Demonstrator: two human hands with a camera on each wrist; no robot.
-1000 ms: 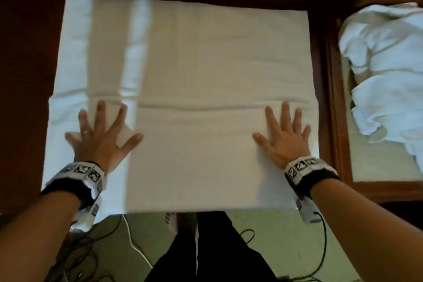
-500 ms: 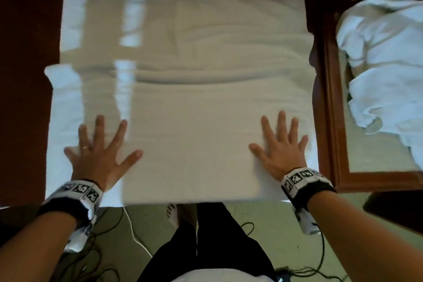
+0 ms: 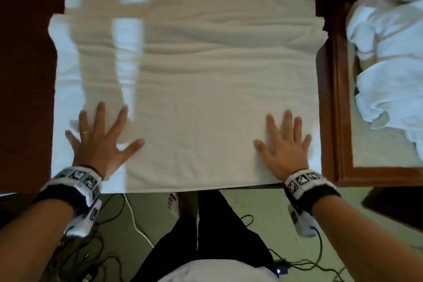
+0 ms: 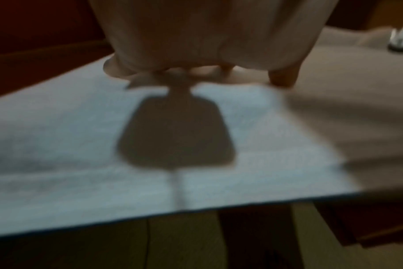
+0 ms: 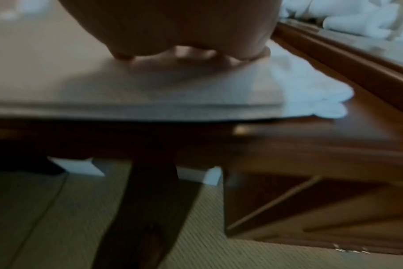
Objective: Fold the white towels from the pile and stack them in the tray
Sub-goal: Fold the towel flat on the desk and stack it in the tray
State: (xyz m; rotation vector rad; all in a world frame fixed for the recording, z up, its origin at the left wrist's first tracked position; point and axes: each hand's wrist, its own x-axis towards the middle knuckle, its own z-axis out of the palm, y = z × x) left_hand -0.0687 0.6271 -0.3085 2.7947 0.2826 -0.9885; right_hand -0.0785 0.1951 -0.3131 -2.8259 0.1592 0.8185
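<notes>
A large white towel (image 3: 194,89) lies spread on the dark wooden table, its near part doubled over and its middle wrinkled. My left hand (image 3: 100,137) lies flat with fingers spread on the towel's near left part. My right hand (image 3: 283,142) lies flat the same way on the near right part. Both palms press the cloth. In the left wrist view the towel (image 4: 81,154) shows under the left hand (image 4: 196,72). The right wrist view shows the towel's layered front edge (image 5: 150,107) below the right hand (image 5: 184,56). A pile of crumpled white towels (image 3: 389,57) lies at the right.
A wood-framed surface (image 3: 338,98) at the right holds the towel pile. The table's front edge (image 3: 183,188) is close to my body. Below it are green floor, my dark trousers and several cables (image 3: 137,224). Bright strips of light cross the towel's left side.
Both flat hands have slid toward me across the towel, from its middle to near its front edge. The fold line now lies farther from the hands, with more wrinkles in the cloth.
</notes>
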